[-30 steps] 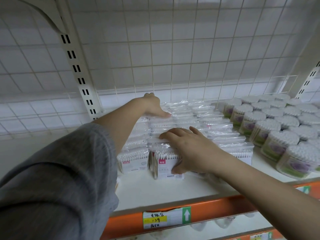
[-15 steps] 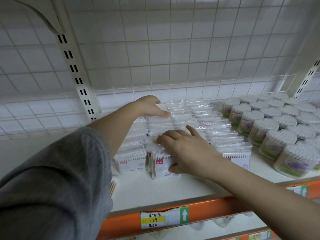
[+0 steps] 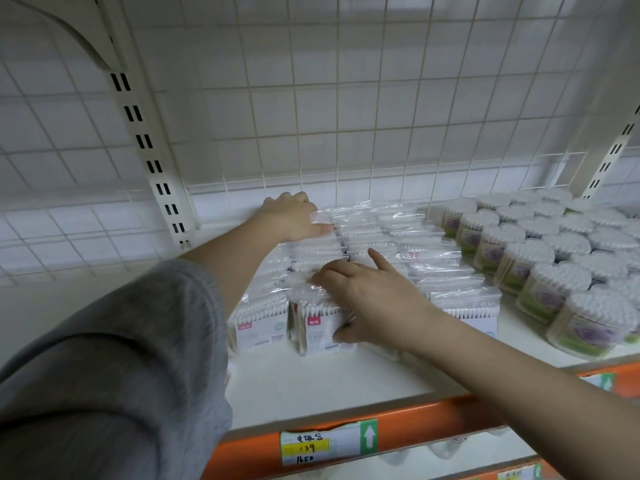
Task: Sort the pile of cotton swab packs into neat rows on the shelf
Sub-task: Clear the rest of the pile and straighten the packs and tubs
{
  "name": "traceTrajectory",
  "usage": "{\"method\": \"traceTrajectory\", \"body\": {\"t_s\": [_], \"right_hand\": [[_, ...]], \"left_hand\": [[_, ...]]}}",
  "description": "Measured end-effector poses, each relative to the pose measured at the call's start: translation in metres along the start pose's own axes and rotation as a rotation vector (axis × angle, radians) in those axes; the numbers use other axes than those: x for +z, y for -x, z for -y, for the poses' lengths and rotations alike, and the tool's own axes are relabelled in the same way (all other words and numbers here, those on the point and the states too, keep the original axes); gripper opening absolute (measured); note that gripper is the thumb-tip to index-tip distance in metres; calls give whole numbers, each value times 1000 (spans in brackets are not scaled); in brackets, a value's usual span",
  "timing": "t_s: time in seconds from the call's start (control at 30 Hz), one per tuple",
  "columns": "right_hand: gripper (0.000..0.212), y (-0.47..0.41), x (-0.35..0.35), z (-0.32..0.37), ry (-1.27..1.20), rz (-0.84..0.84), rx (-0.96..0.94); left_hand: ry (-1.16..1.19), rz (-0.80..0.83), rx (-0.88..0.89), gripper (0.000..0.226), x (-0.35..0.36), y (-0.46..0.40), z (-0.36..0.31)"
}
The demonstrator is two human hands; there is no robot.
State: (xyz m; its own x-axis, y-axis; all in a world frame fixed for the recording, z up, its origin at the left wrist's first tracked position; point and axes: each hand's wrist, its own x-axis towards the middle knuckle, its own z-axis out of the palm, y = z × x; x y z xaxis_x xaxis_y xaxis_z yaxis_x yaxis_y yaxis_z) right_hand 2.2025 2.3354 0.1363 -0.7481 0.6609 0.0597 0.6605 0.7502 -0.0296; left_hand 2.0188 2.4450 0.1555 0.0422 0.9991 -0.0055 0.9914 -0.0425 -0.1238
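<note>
The cotton swab packs (image 3: 367,251) stood in rows on the white shelf (image 3: 311,379), just left of round tubs of swabs (image 3: 540,258). The left hand (image 3: 294,216) reached to the back row, its fingers curled over a rear pack's edge. The right hand (image 3: 367,299) lay over the front pack (image 3: 318,327), fingers (image 3: 332,271) spread on top, thumb pressing its face.
</note>
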Motion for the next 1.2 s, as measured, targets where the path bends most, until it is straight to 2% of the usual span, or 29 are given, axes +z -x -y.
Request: {"method": "traceTrajectory", "body": {"t_s": [0.17, 0.33, 0.43, 0.57, 0.7, 0.83, 1.07, 1.2], "right_hand": [[75, 3, -8, -6, -73, -16, -29], [49, 14, -9, -5, -187, -127, -14], [43, 16, -6, -4, -170, -122, -28], [47, 17, -7, -1, -103, -81, -48], [56, 27, -17, -4, -88, -95, 23], [68, 40, -20, -15, -47, -39, 162], [80, 50, -20, -23, -11, -3, 247], [74, 54, -20, -20, 35, -47, 292]], "left_hand": [[74, -63, -4, 71, 14, 3, 0], [94, -11, -3, 72, 4, 6, -1], [183, -27, 4, 66, -4, 11, 2], [259, -16, 113, 58, -17, 25, 9], [235, 131, 180, 63, -19, 39, 8], [152, 280, 193, 64, -6, 43, 4], [206, 284, 186, 65, -7, 45, 5], [251, 216, 158, 63, -18, 42, -3]]}}
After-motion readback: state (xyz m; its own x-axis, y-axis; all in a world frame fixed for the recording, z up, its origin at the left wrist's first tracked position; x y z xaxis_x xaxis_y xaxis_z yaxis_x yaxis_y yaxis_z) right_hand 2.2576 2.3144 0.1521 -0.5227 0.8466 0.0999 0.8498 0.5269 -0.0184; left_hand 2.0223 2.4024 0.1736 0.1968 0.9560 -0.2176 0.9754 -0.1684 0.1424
